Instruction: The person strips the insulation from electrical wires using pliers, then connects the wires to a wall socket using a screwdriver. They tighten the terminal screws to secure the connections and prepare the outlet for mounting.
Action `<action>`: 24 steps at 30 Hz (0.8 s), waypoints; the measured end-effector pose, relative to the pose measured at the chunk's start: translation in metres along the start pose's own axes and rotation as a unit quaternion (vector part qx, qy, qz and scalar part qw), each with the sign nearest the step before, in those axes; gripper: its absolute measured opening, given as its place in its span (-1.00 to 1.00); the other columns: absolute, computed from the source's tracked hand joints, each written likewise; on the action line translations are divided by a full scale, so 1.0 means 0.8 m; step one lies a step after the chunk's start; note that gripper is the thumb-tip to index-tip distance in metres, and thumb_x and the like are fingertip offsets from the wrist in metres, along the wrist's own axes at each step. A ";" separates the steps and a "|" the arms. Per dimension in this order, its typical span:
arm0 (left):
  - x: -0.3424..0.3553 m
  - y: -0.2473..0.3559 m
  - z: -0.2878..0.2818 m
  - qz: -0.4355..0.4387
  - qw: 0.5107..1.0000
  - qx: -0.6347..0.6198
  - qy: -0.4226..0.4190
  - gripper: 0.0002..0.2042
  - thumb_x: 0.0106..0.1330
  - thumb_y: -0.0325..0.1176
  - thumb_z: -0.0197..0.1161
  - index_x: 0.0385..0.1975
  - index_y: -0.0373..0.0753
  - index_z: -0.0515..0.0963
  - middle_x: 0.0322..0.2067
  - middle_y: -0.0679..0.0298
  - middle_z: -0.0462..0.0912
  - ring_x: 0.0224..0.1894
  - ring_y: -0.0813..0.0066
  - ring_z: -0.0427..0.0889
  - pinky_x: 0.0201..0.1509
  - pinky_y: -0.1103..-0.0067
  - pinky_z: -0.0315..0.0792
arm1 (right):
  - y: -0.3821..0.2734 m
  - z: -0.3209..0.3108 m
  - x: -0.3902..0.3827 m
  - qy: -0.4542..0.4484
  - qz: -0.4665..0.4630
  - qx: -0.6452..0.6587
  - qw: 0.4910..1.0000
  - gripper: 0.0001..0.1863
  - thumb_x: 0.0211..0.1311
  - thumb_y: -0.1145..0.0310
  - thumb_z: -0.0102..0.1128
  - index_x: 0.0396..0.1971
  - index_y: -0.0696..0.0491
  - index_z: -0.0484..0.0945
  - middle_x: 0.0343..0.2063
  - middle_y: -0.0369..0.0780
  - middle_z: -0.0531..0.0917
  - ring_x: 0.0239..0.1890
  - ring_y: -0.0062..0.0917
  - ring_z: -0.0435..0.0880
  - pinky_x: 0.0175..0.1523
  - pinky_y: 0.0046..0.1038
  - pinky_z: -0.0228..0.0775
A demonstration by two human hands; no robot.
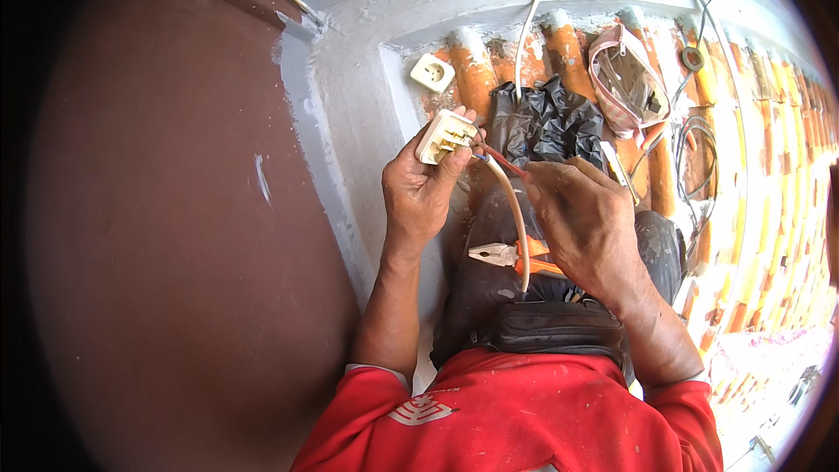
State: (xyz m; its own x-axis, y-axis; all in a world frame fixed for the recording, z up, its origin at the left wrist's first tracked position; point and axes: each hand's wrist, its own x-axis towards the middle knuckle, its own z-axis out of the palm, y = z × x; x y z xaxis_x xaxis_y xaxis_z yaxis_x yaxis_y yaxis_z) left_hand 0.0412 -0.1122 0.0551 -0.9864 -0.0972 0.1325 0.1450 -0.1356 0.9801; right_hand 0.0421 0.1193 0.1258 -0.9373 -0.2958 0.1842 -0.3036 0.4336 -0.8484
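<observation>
My left hand (418, 188) holds a cream wall socket (446, 136) with its back up, showing brass contacts. A blue wire (480, 157) runs into it from a white sheathed cable (512, 201). My right hand (584, 223) is closed on a thin red length (507, 164) that reaches to the socket's side; whether it is a wire or a tool shaft I cannot tell. Across my lap, under the cable, lie combination pliers (498, 253) with orange handles, jaws to the left. The cream socket cover (433, 73) rests on the tiles beyond my left hand.
A crumpled black plastic bag (551, 122) lies ahead, with a pink-edged zip pouch (627, 79) beside it. Thin dark cable (699, 153) lies coiled at the right on orange roof tiles (769, 210). A brown wall (175, 210) fills the left. A black waist bag (555, 329) sits on my lap.
</observation>
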 end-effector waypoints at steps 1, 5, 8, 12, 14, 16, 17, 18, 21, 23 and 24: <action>0.000 0.002 0.000 -0.001 1.000 -0.002 0.000 -0.50 0.67 -0.47 0.27 0.51 -0.51 0.40 0.33 -0.17 0.67 0.27 0.09 0.79 0.28 0.30 0.78 | -0.001 -0.001 -0.001 0.003 -0.007 -0.005 1.000 -0.80 0.45 0.41 0.44 -0.07 0.21 0.78 -0.32 -0.03 0.72 -0.32 -0.06 0.79 -0.20 -0.15 0.65; -0.002 0.001 -0.001 0.005 1.000 -0.003 0.001 -0.50 0.67 -0.47 0.27 0.51 -0.52 0.40 0.33 -0.17 0.67 0.26 0.09 0.79 0.28 0.28 0.78 | -0.001 0.002 -0.003 0.003 0.010 0.008 1.000 -0.80 0.46 0.41 0.43 -0.06 0.21 0.78 -0.32 -0.03 0.72 -0.32 -0.06 0.79 -0.20 -0.14 0.64; -0.003 0.002 -0.001 0.007 1.000 -0.005 0.000 -0.50 0.67 -0.47 0.27 0.51 -0.53 0.39 0.33 -0.17 0.67 0.25 0.09 0.79 0.29 0.27 0.78 | 0.003 0.001 -0.004 -0.001 0.010 0.008 1.000 -0.81 0.45 0.42 0.44 -0.07 0.21 0.78 -0.33 -0.03 0.72 -0.32 -0.06 0.78 -0.20 -0.14 0.63; -0.003 0.000 0.000 0.005 1.000 -0.008 0.000 -0.50 0.67 -0.49 0.27 0.51 -0.53 0.40 0.32 -0.17 0.67 0.25 0.09 0.79 0.29 0.27 0.78 | 0.002 0.001 -0.006 0.003 -0.001 0.010 1.000 -0.80 0.45 0.42 0.44 -0.07 0.22 0.78 -0.34 -0.03 0.71 -0.32 -0.06 0.78 -0.20 -0.13 0.63; -0.003 0.000 0.000 0.006 1.000 -0.008 -0.001 -0.50 0.67 -0.49 0.27 0.51 -0.53 0.40 0.32 -0.17 0.68 0.26 0.09 0.79 0.30 0.27 0.77 | 0.001 0.001 -0.004 0.003 -0.007 0.009 1.000 -0.80 0.45 0.42 0.44 -0.07 0.23 0.78 -0.35 -0.02 0.71 -0.32 -0.06 0.78 -0.20 -0.13 0.63; -0.003 0.000 0.000 0.006 1.000 -0.007 -0.001 -0.50 0.66 -0.50 0.27 0.51 -0.54 0.40 0.31 -0.18 0.68 0.26 0.09 0.79 0.30 0.28 0.77 | 0.002 0.002 -0.005 -0.001 0.003 0.012 1.000 -0.80 0.44 0.42 0.44 -0.07 0.23 0.78 -0.35 -0.02 0.71 -0.32 -0.06 0.78 -0.20 -0.13 0.63; -0.003 0.000 0.000 0.006 1.000 -0.006 -0.002 -0.50 0.66 -0.51 0.27 0.51 -0.54 0.40 0.31 -0.18 0.68 0.26 0.08 0.79 0.31 0.27 0.76 | 0.002 0.002 -0.006 -0.004 0.007 0.015 1.000 -0.80 0.44 0.43 0.44 -0.07 0.23 0.78 -0.35 -0.02 0.71 -0.32 -0.06 0.78 -0.20 -0.13 0.63; -0.003 0.001 0.000 0.006 1.000 -0.006 -0.002 -0.50 0.66 -0.51 0.27 0.51 -0.55 0.40 0.31 -0.18 0.68 0.26 0.08 0.79 0.32 0.27 0.76 | 0.001 0.002 -0.006 -0.004 0.019 0.023 1.000 -0.80 0.44 0.43 0.44 -0.07 0.23 0.78 -0.35 -0.02 0.71 -0.31 -0.06 0.78 -0.20 -0.13 0.63; -0.004 0.001 -0.004 0.016 1.000 0.009 -0.009 -0.50 0.66 -0.52 0.27 0.50 -0.57 0.40 0.31 -0.18 0.68 0.26 0.08 0.78 0.35 0.26 0.73 | -0.002 0.004 -0.007 0.002 0.026 0.019 0.999 -0.81 0.42 0.44 0.45 -0.08 0.21 0.78 -0.35 -0.02 0.71 -0.30 -0.06 0.78 -0.20 -0.13 0.63; -0.006 0.001 -0.006 0.021 0.999 0.019 -0.016 -0.51 0.66 -0.52 0.27 0.50 -0.58 0.40 0.31 -0.19 0.68 0.27 0.08 0.78 0.37 0.25 0.72 | -0.005 0.005 -0.009 0.012 -0.004 -0.022 1.000 -0.83 0.41 0.44 0.45 -0.10 0.19 0.78 -0.34 -0.03 0.71 -0.29 -0.06 0.79 -0.21 -0.13 0.63; -0.008 0.001 -0.007 0.020 0.999 0.022 -0.019 -0.51 0.66 -0.52 0.27 0.49 -0.58 0.40 0.32 -0.19 0.68 0.27 0.07 0.78 0.38 0.25 0.71 | -0.007 0.004 -0.010 0.015 -0.023 -0.045 0.999 -0.83 0.36 0.51 0.45 -0.10 0.20 0.77 -0.31 -0.05 0.73 -0.28 -0.11 0.80 -0.17 -0.17 0.65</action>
State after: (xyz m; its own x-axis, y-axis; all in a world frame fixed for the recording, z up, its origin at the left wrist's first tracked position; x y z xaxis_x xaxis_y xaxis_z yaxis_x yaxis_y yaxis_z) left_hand 0.0480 -0.1169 0.0546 -0.9822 -0.0645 0.1762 0.1815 -0.0882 0.9794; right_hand 0.0516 0.1163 0.1275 -0.9264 -0.2921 0.2375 -0.3589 0.4948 -0.7914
